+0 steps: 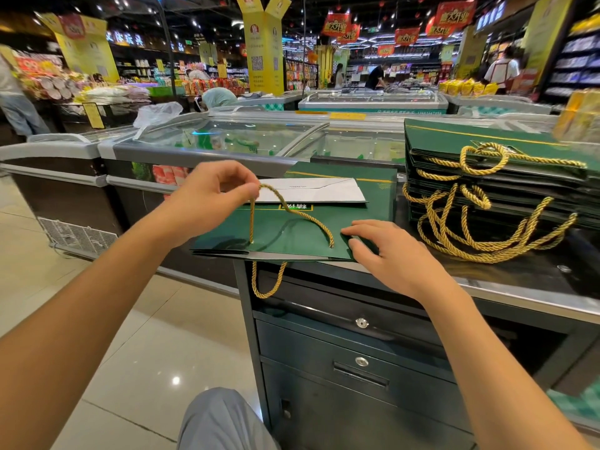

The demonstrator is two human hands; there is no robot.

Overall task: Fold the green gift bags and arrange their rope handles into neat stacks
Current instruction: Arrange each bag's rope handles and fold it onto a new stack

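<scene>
Above the green bag (302,241) — rope handle (251,222) in left fingers (242,175)

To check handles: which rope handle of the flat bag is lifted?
The upper handle, pinched by the left hand; the lower handle hangs below the counter edge.

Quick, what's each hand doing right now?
Left hand: pinching the gold rope handle of the flat green bag.
Right hand: open, resting on that bag, holding nothing.
</scene>
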